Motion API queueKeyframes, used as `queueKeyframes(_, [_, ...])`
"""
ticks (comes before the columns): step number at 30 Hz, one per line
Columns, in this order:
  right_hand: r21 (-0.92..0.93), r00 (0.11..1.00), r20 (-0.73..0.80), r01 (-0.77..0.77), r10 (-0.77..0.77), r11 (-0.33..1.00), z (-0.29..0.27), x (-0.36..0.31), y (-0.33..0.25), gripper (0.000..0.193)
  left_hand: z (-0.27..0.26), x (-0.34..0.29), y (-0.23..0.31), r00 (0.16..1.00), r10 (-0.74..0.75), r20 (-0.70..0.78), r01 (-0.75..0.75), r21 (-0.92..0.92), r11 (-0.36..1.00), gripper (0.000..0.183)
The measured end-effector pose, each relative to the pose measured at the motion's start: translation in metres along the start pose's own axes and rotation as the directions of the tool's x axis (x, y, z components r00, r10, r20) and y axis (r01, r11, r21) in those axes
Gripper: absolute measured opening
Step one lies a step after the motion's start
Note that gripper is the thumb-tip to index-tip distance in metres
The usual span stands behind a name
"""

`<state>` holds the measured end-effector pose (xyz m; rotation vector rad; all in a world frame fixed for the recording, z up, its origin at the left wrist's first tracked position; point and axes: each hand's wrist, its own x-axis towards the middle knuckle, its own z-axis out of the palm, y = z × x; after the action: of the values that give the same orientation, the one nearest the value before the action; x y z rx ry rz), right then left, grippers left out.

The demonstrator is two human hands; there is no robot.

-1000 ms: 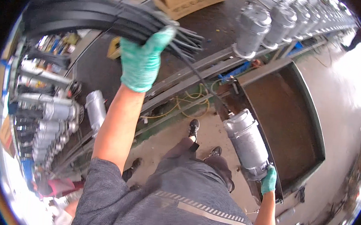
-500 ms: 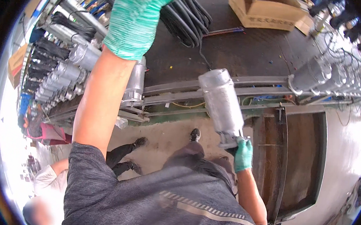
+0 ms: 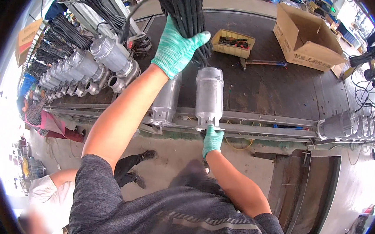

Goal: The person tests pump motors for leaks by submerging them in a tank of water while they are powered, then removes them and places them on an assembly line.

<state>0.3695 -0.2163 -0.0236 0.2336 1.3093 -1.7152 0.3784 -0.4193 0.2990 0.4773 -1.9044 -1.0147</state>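
My left hand (image 3: pixel 177 51), in a green-and-white glove, is closed round a thick bundle of black cable (image 3: pixel 184 12) held over the bench. Its fingers are partly hidden behind the cable, and the thumb points right. Below it, a silver cylindrical metal motor housing (image 3: pixel 209 94) is at the bench's near edge, its far end close under the cable. My gloved right hand (image 3: pixel 212 141) grips the housing's near end, fingers partly hidden beneath. Just left of it stands a second, similar motor housing (image 3: pixel 167 100), partly behind my left forearm.
A dark bench top (image 3: pixel 259 89) carries a yellow bin (image 3: pixel 234 43) of small parts, a hammer-like tool (image 3: pixel 263 62) and an open cardboard box (image 3: pixel 308 43). Rows of pumps with coiled cables (image 3: pixel 80 64) line the left; more housings (image 3: pixel 345 123) stand right. A co-worker (image 3: pixel 54 190) is at lower left.
The motor housing has moved from low in front of the bench up to its edge, beside the second housing, with my right hand. My left hand and the cable bundle sit lower in view.
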Motion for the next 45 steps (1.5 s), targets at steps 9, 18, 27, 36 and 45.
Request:
queueKeyframes(9, [-0.318, 0.995, 0.058, 0.101, -0.087, 0.943, 0.008, 0.016, 0.022, 0.042, -0.034, -0.003, -0.068, 0.985, -0.166, 0.044, 0.171, -0.153, 0.973, 0.075])
queueKeyframes(18, [-0.705, 0.958, 0.227, 0.039, 0.173, 0.708, -0.006, -0.010, -0.038, 0.051, -0.021, 0.011, -0.096, 0.995, -0.091, -0.051, 0.081, -0.162, 0.983, 0.062])
queueKeyframes(27, [-0.528, 0.980, 0.185, 0.035, 0.074, 0.848, -0.125, 0.001, -0.095, 0.034, -0.022, 0.093, -0.110, 0.989, -0.031, -0.143, -0.016, -0.316, 0.949, 0.050])
queueKeyframes(36, [-0.235, 0.983, -0.184, -0.019, -0.025, 0.972, -0.244, -0.047, -0.132, 0.022, -0.011, 0.177, -0.101, 0.972, 0.134, -0.194, -0.200, -0.375, 0.905, 0.053])
queueKeyframes(45, [-0.104, 0.957, -0.289, -0.032, 0.000, 0.994, -0.278, -0.073, -0.091, 0.024, 0.004, 0.204, -0.112, 0.973, 0.127, -0.191, -0.195, -0.397, 0.897, 0.049])
